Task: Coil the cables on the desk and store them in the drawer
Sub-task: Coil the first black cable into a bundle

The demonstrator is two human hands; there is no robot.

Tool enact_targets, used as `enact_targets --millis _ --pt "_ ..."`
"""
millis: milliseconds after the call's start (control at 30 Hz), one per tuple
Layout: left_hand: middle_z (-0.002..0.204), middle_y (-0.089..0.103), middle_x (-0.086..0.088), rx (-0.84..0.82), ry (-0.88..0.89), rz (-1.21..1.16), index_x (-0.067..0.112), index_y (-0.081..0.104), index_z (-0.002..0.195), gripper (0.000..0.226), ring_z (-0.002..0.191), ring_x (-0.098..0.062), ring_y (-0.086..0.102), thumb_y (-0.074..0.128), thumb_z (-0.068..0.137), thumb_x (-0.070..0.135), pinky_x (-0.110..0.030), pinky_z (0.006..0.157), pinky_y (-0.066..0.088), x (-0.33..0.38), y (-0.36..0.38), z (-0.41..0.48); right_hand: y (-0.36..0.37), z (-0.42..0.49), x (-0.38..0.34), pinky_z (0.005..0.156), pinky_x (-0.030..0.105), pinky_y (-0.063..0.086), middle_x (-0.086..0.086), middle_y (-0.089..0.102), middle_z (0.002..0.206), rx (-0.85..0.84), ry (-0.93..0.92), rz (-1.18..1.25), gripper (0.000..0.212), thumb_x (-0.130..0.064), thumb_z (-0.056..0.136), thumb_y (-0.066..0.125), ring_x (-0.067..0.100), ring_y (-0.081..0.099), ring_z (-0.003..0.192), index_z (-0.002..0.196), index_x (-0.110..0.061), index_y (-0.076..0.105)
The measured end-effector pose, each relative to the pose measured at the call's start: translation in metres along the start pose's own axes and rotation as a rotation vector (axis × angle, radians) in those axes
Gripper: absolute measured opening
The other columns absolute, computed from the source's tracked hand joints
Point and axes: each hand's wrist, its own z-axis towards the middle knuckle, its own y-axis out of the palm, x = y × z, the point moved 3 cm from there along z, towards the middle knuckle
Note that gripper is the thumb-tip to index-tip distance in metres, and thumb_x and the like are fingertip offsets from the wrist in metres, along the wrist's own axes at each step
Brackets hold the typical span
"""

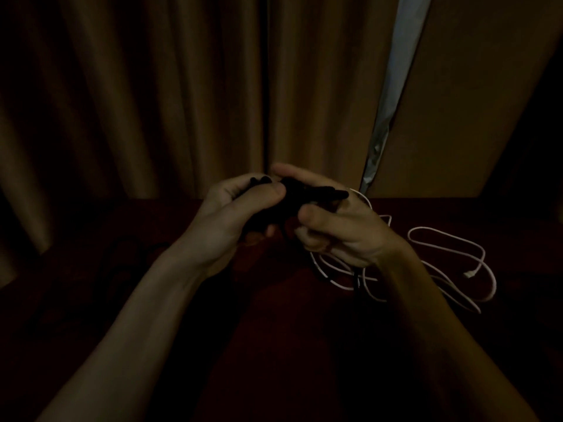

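**A:** Item one, step in hand?

**B:** Coiling. A thin black cable bunched into a small bundle (292,199) is held up over the dark red tabletop (289,330), between both hands. By my reading the winding is under way and nothing is stored yet; no drawer shows in the head view.

**A:** Left hand?

**B:** Left hand (231,214): fingers curled round the near end of the bundle, with the thumb pressed down on top. It is clamped on and serves as the anchor.

**A:** Right hand?

**B:** Right hand (338,229): close against the left, almost touching. The thumb is bent inward and the fingers wrap over a dark strand running across them. It grips the same cable. The light is too poor to tell which finger bears the strand.

**A:** Item two?

**B:** A long, thin white cable (451,269) lies in loose, uncoiled loops on the tabletop. It is to the right of and partly under the right wrist, and its small plug end lies on the far right. Neither hand touches it.

**A:** Backdrop?

**B:** Brown pleated curtains (152,102) hang behind the tabletop.

**A:** What does the next move call for?

**B:** Probably tucking in the free black end so the bundle keeps its shape. After that comes finding the drawer, and the white cable needs coiling too.
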Motion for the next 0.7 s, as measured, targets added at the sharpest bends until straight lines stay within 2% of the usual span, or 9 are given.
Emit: enact_targets --millis 100,167,233,333,400,500,600,633,700 --pt "0.061 0.057 -0.004 -0.07 -0.081 -0.05 0.023 0.074 0.079 0.022 0.048 -0.009 0.049 0.069 0.074 0.044 -0.019 0.044 0.028 -0.004 0.001 0.0 0.002 -0.002 -0.007 0.045 0.015 0.034 -0.012 0.07 0.082 -0.001 0.022 -0.136 0.066 -0.008 0.084 0.07 -0.002 0.045 0.049 0.144 -0.019 0.045" --pt "0.055 0.054 -0.005 -0.14 -0.133 -0.1 0.022 0.075 0.08 0.024 0.041 -0.008 0.043 0.067 0.076 0.044 -0.022 0.042 0.022 -0.009 0.001 -0.001 0.003 -0.003 -0.011 0.047 0.016 0.041 -0.002 0.073 0.088 -0.013 0.04 -0.253 0.069 0.0 0.081 0.072 0.004 0.048 0.047 0.143 -0.021 0.049" --pt "0.052 0.053 -0.006 -0.189 -0.185 -0.137 0.012 0.076 0.093 0.037 0.037 -0.008 0.039 0.066 0.079 0.044 -0.023 0.041 0.02 -0.014 0.002 0.0 0.003 -0.002 -0.013 0.049 0.018 0.046 0.009 0.074 0.087 0.027 0.05 -0.41 0.068 0.004 0.079 0.078 0.011 0.052 0.046 0.139 -0.02 0.056" --pt "0.056 0.052 -0.01 -0.231 -0.287 -0.215 -0.005 0.063 0.122 0.064 0.036 -0.01 0.039 0.065 0.083 0.046 -0.022 0.04 0.02 -0.021 0.005 0.0 0.002 -0.001 -0.016 0.049 0.028 0.05 0.011 0.074 0.087 0.146 0.02 -0.591 0.053 -0.002 0.074 0.086 0.031 0.059 0.051 0.122 -0.015 0.068" --pt "0.057 0.051 -0.01 -0.233 -0.327 -0.233 -0.003 0.059 0.125 0.062 0.037 -0.013 0.041 0.061 0.09 0.048 -0.021 0.04 0.023 -0.024 0.008 0.0 -0.003 -0.001 -0.017 0.054 0.041 0.052 0.011 0.072 0.085 0.236 0.001 -0.661 0.039 -0.013 0.07 0.09 0.038 0.066 0.064 0.106 -0.014 0.074" --pt "0.064 0.057 -0.015 -0.214 -0.326 -0.058 0.004 0.065 0.116 0.06 0.046 -0.019 0.049 0.046 0.094 0.057 -0.025 0.044 0.034 -0.023 0.006 0.002 -0.005 -0.001 -0.013 0.067 0.041 0.054 0.008 0.07 0.085 0.321 -0.034 -0.724 0.031 -0.021 0.069 0.092 0.024 0.072 0.077 0.091 -0.007 0.076" --pt "0.078 0.069 -0.013 -0.176 -0.249 0.193 0.015 0.07 0.114 0.066 0.062 -0.021 0.061 0.035 0.097 0.068 -0.027 0.056 0.044 -0.017 0.003 0.0 -0.004 0.001 -0.007 0.065 0.045 0.057 0.016 0.073 0.077 0.334 -0.031 -0.543 0.03 -0.018 0.074 0.087 0.031 0.074 0.07 0.086 0.004 0.071" --pt "0.08 0.071 -0.008 -0.148 -0.201 0.256 0.019 0.072 0.108 0.061 0.065 -0.02 0.063 0.038 0.096 0.068 -0.028 0.059 0.046 -0.014 0.002 -0.001 -0.004 0.002 -0.006 0.063 0.045 0.056 0.016 0.073 0.074 0.348 -0.04 -0.495 0.033 -0.018 0.076 0.086 0.031 0.073 0.067 0.085 0.009 0.068" --pt "0.085 0.072 0.001 -0.097 -0.09 0.333 0.027 0.071 0.103 0.034 0.072 -0.019 0.068 0.054 0.093 0.055 -0.029 0.065 0.051 -0.007 -0.001 -0.003 -0.007 0.001 -0.004 0.055 0.032 0.048 0.006 0.067 0.065 0.415 -0.055 -0.492 0.037 -0.021 0.078 0.083 0.017 0.065 0.059 0.08 0.011 0.065"
